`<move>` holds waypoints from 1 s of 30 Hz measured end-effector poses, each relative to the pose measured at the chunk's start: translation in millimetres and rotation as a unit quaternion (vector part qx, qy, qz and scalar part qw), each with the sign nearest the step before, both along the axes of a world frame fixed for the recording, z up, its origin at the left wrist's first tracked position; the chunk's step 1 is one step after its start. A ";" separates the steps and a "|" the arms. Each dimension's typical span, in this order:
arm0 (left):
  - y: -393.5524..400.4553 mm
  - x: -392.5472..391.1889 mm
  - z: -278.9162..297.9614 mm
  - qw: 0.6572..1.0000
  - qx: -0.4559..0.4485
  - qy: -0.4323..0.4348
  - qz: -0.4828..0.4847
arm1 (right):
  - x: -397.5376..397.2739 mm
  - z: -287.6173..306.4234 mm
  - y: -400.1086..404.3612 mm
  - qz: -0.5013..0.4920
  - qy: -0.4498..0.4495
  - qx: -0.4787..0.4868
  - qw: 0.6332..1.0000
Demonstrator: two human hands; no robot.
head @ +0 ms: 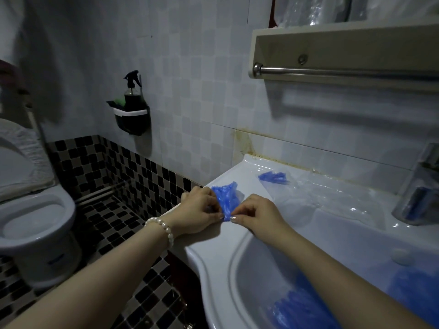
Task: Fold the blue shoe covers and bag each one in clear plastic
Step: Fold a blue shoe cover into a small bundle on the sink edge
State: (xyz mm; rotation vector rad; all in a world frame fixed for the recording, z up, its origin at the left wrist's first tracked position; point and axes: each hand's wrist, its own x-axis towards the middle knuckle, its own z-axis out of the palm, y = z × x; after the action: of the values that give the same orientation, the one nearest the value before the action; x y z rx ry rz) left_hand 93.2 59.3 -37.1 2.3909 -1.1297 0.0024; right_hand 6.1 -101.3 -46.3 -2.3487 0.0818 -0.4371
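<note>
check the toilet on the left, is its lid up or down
Up. The toilet lid is raised and leans back, leaving the bowl open to view.

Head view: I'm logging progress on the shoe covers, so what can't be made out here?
- Blue pile in the sink: bottom edge and right arm hide it; uncountable.
- Cover being folded: near end hidden by left hand and right hand.
- Bagged cover: too small to check folds.
</note>
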 end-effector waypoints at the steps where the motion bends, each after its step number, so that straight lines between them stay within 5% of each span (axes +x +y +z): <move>1: 0.1 -0.6 0.3 1.000 -0.014 0.004 0.001 | 1.5 1.7 2.7 -0.014 0.012 -0.006 1.000; 8: 2.9 4.4 -4.5 0.990 -0.124 0.069 -0.002 | 10.4 15.6 10.7 -0.072 0.129 -0.091 0.985; 10: 0.9 5.6 -5.4 0.992 -0.112 0.053 0.010 | 9.7 13.4 10.6 -0.068 0.106 -0.084 0.988; 14: -1.4 4.3 -3.8 0.997 -0.070 0.003 0.024 | -1.0 -0.5 3.9 -0.034 -0.041 0.087 0.995; 22: -0.4 2.5 -3.9 0.994 -0.108 0.011 0.021 | 8.1 -2.0 -0.2 -0.019 -0.028 -0.062 0.997; 27: 0.9 1.7 -2.8 0.993 -0.111 0.039 -0.001 | 10.6 11.1 5.4 -0.066 0.080 -0.105 0.989; 30: -1.2 1.9 -4.4 0.996 -0.092 0.003 0.014 | 10.8 8.0 4.5 -0.067 0.048 -0.074 0.994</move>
State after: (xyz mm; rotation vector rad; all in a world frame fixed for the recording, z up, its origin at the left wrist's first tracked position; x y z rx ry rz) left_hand 95.1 58.1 -41.4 2.2420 -1.0468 0.1040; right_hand 16.9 -96.7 -38.4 -2.5203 0.2617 -0.4072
